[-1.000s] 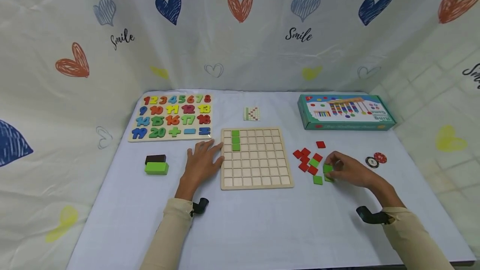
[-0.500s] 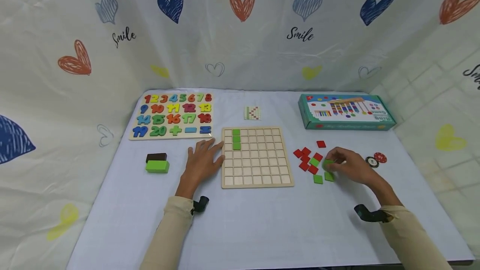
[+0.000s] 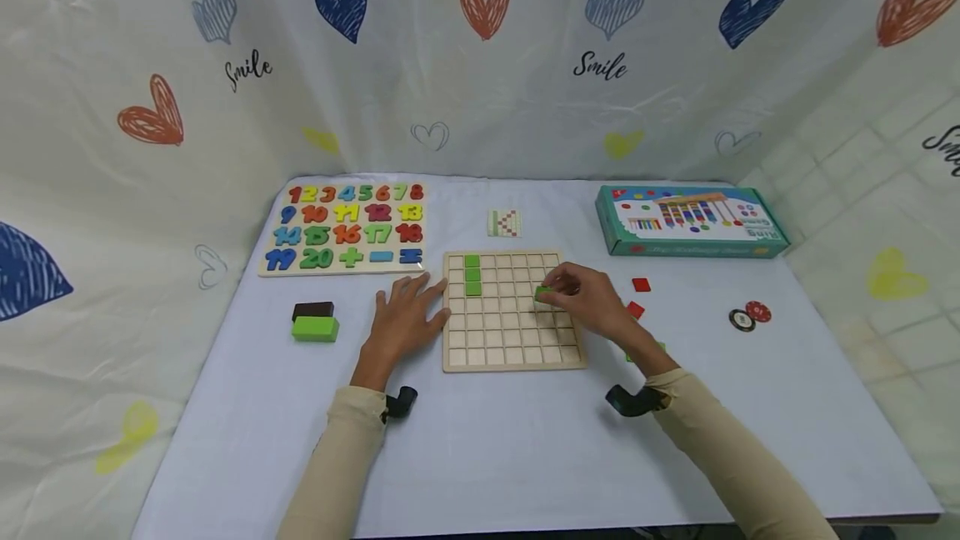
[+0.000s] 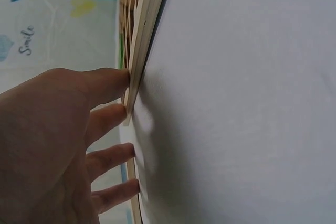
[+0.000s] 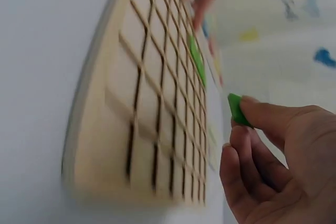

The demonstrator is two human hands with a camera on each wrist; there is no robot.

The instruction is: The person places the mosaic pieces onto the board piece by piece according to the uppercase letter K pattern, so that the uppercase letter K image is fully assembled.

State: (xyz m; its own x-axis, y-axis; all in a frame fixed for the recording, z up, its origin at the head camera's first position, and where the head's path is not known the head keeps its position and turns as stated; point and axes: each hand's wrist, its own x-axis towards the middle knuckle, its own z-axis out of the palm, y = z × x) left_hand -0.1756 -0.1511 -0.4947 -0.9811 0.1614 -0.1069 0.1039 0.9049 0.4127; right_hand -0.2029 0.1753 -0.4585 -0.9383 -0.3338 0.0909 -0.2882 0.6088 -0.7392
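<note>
A wooden grid board (image 3: 513, 364) lies mid-table, with three green square tiles (image 3: 472, 275) in a column near its upper left. My right hand (image 3: 588, 300) is over the board's right side and pinches another green tile (image 5: 238, 109) between thumb and fingertips. Spread along the board's left edge, my left hand (image 3: 403, 322) touches the frame with thumb and index finger, seen close in the left wrist view (image 4: 58, 114). Right of the board lie red tiles (image 3: 641, 284); the right hand and forearm cover most of the loose pile, including green ones.
A number puzzle board (image 3: 341, 272) lies at the back left, a small pattern card (image 3: 504, 223) behind the grid. At the back right sits a teal toy box (image 3: 697, 248). Two round chips (image 3: 742, 320) lie far right; a green block and a black block (image 3: 314, 328) are left.
My right hand has lifted a green tile from the loose pile and carried it left over the board. My left hand has stayed at the board's edge.
</note>
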